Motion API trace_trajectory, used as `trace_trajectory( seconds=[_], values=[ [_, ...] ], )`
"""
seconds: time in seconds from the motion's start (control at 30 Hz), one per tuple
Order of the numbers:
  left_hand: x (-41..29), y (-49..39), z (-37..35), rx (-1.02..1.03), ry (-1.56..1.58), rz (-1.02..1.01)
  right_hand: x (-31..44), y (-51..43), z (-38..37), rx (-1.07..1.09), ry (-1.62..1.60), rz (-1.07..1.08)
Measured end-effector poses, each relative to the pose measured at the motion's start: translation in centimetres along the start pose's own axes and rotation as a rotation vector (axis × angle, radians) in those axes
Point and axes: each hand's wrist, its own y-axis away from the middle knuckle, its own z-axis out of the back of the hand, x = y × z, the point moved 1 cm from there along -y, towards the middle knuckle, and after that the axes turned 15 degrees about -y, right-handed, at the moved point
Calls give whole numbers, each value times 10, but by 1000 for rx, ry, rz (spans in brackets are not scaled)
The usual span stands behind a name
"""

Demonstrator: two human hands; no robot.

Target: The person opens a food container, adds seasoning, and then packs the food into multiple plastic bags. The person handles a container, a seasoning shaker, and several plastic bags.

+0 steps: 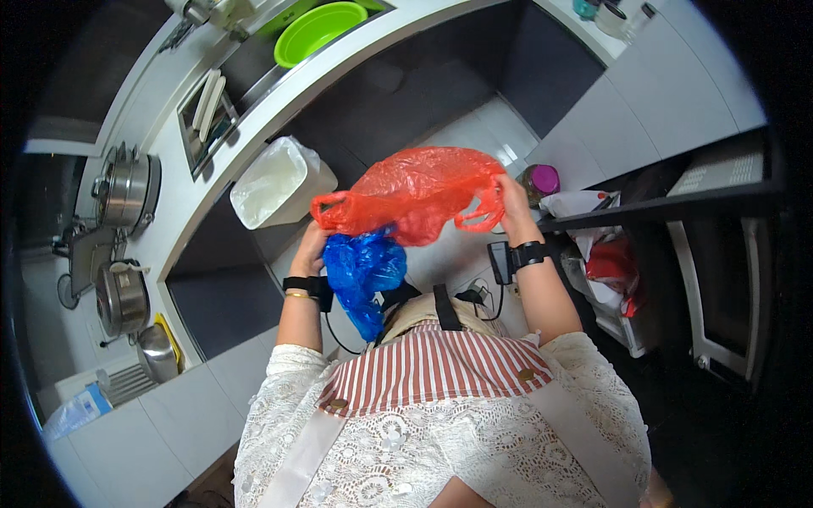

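Note:
A red plastic carrier bag [425, 187] is stretched between my two hands, well above the tiled floor. My left hand [312, 249] grips its left end near one handle loop; the fingertips are partly hidden behind the film. A crumpled blue plastic bag [365, 270] hangs beside that hand, below the red one, and looks held there too. My right hand [514, 203] is closed on the red bag's right side, by the other handle loop. Beyond my left hand stands a white waste bin [317, 190] with a clear plastic liner.
A curved white counter [254, 136] holds a sink with a green basin [317, 32], a steel steamer pot [127, 190] and a pressure cooker [120, 298]. To the right are a jar with a purple lid [543, 179], a black shelf edge [660, 206] and several stored bags.

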Motion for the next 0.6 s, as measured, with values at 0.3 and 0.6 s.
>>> trace_trajectory(
  seconds=[0.3, 0.6],
  values=[
    [46, 31, 111, -44, -158, 82, -61, -5, -104, 184, 86, -47],
    [50, 116, 253, 70, -173, 134, -179, 13, -208, 352, 623, -26]
  ],
)
